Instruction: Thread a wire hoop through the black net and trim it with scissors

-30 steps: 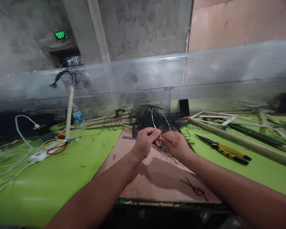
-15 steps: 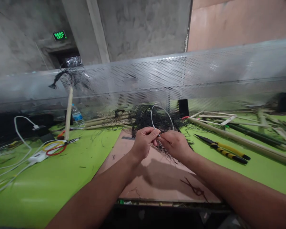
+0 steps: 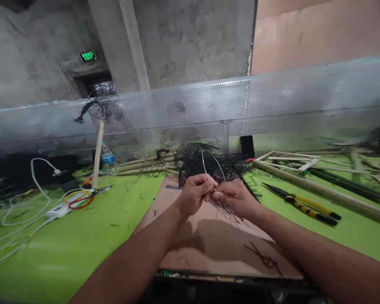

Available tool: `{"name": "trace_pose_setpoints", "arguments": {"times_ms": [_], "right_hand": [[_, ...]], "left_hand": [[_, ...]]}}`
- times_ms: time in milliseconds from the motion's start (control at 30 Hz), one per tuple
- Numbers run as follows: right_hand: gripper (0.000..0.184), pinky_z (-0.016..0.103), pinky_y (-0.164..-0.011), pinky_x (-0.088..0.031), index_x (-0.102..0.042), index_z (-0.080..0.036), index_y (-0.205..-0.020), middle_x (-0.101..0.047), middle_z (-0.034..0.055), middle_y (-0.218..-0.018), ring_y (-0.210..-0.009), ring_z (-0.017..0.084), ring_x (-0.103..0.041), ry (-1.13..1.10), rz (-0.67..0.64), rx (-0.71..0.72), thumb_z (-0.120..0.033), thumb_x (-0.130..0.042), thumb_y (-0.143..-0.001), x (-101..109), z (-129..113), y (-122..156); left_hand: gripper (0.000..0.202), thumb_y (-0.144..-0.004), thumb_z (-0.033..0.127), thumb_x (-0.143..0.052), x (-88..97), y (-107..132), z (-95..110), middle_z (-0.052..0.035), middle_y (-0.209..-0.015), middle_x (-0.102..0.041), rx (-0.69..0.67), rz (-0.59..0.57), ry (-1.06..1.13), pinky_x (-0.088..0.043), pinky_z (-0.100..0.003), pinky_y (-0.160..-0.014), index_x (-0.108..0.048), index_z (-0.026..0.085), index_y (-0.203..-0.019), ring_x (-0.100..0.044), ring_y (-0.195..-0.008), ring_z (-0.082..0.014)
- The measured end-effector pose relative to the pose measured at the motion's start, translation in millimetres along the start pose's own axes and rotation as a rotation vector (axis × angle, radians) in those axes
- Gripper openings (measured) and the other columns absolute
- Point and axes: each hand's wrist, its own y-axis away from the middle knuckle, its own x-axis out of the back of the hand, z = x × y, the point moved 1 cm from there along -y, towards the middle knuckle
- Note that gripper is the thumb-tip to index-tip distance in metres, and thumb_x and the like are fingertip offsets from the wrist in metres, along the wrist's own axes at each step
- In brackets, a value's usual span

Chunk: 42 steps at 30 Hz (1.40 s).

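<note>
My left hand (image 3: 194, 193) and my right hand (image 3: 236, 197) meet fingertip to fingertip above a pinkish board (image 3: 209, 236) on the green table (image 3: 66, 245). Both pinch a thin silver wire loop (image 3: 213, 162) that arcs up behind them. Black netting (image 3: 205, 162) is bunched around the loop and strands of it hang below my right hand. Each hand has its fingers closed on the wire.
Yellow-and-black pliers (image 3: 304, 204) lie right of the board, with bamboo poles (image 3: 319, 190) and thin frames behind. To the left are a water bottle (image 3: 107, 157), an upright stick (image 3: 97, 154), scissors, coloured rings and white cables (image 3: 34, 202). A perforated metal screen (image 3: 272, 105) runs along the table's back.
The hands stay pinched together on the wire. The loop has tilted and looks narrower. The camera has dipped slightly and turned left, so everything sits a little lower and to the right.
</note>
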Motion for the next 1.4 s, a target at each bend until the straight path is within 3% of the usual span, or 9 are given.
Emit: {"name": "trace_pose_setpoints", "arguments": {"times_ms": [233,333,500,600,867,1100,1167,1267,1400], "right_hand": [[0.036,0.027,-0.059,-0.030,-0.056,-0.015,-0.063,-0.054,0.0047,-0.060,-0.059,0.013,-0.045,0.580,0.136,0.063,-0.028,-0.041,-0.092,-1,-7,-2],[0.035,0.025,-0.058,-0.030,-0.057,-0.015,-0.064,-0.052,0.0030,-0.058,-0.057,0.012,-0.045,0.473,0.117,0.050,-0.028,-0.042,-0.093,0,-7,-3],[0.036,0.020,-0.050,-0.031,-0.060,-0.015,-0.065,-0.049,-0.0016,-0.054,-0.050,0.008,-0.044,-0.022,-0.027,-0.030,-0.037,-0.048,-0.091,2,-3,-2],[0.040,0.020,-0.050,-0.033,-0.059,-0.014,-0.062,-0.053,-0.0006,-0.054,-0.051,0.009,-0.048,-0.162,-0.079,-0.061,-0.040,-0.049,-0.090,2,-3,-1],[0.036,0.027,-0.056,-0.028,-0.056,-0.015,-0.062,-0.051,0.0018,-0.056,-0.055,0.012,-0.045,0.501,0.116,0.046,-0.029,-0.043,-0.092,0,-7,-1],[0.029,0.026,-0.062,-0.037,-0.061,-0.017,-0.072,-0.060,0.0034,-0.064,-0.064,0.015,-0.053,0.467,0.111,0.007,-0.029,-0.045,-0.092,-8,-4,-1],[0.020,0.028,-0.073,-0.041,-0.063,-0.017,-0.085,-0.064,0.0064,-0.081,-0.080,0.018,-0.057,0.396,0.181,0.048,-0.031,-0.050,-0.090,-4,-2,-2],[0.019,0.036,-0.091,-0.038,-0.063,-0.019,-0.095,-0.061,0.0092,-0.101,-0.101,0.022,-0.052,0.324,0.426,0.027,-0.034,-0.054,-0.087,10,8,-4],[0.027,0.037,-0.081,-0.042,-0.061,-0.020,-0.096,-0.060,0.0084,-0.097,-0.090,0.022,-0.054,0.015,0.749,-0.390,-0.042,-0.054,-0.084,29,39,-4]], "left_hand": [[0.028,-0.079,0.034,-0.063,-5.5,-1,5,0.0043,-0.047,-0.044,-0.153,0.216,-0.342,-0.030,-0.021,-0.047,-0.060,0.012,-0.062,-0.039,-0.044,-0.0049],[0.030,-0.080,0.035,-0.062,-6.1,1,10,0.0037,-0.046,-0.045,-0.164,0.207,-0.397,-0.031,-0.022,-0.047,-0.058,0.013,-0.059,-0.041,-0.045,-0.0060],[0.024,-0.078,0.035,-0.064,-3.9,2,9,0.0049,-0.044,-0.043,-0.078,0.025,-0.137,-0.028,-0.021,-0.045,-0.063,0.012,-0.071,-0.036,-0.041,-0.0055],[0.025,-0.076,0.037,-0.065,-3.3,2,6,0.0048,-0.046,-0.043,-0.076,-0.049,-0.052,-0.026,-0.021,-0.043,-0.063,0.012,-0.072,-0.034,-0.040,-0.0051],[0.029,-0.078,0.035,-0.064,-2.1,1,9,0.0042,-0.048,-0.044,-0.161,0.174,-0.385,-0.033,-0.021,-0.050,-0.056,0.013,-0.060,-0.042,-0.046,-0.0060],[0.022,-0.078,0.035,-0.065,11.1,-7,0,0.0015,-0.059,-0.053,-0.046,0.055,-0.140,-0.040,-0.019,-0.059,-0.063,0.012,-0.075,-0.050,-0.057,-0.0068],[0.024,-0.077,0.037,-0.065,17.3,-8,0,0.0007,-0.062,-0.056,0.002,0.065,-0.059,-0.042,-0.020,-0.059,-0.062,0.013,-0.077,-0.053,-0.057,-0.0080],[0.029,-0.075,0.041,-0.067,26.9,-10,4,0.0004,-0.062,-0.057,0.038,0.092,-0.009,-0.044,-0.021,-0.056,-0.059,0.014,-0.077,-0.056,-0.054,-0.0096],[0.033,-0.071,0.043,-0.071,36.6,-11,10,0.0004,-0.065,-0.057,-0.006,0.126,0.020,-0.045,-0.021,-0.057,-0.058,0.014,-0.076,-0.057,-0.056,-0.0094]]}}
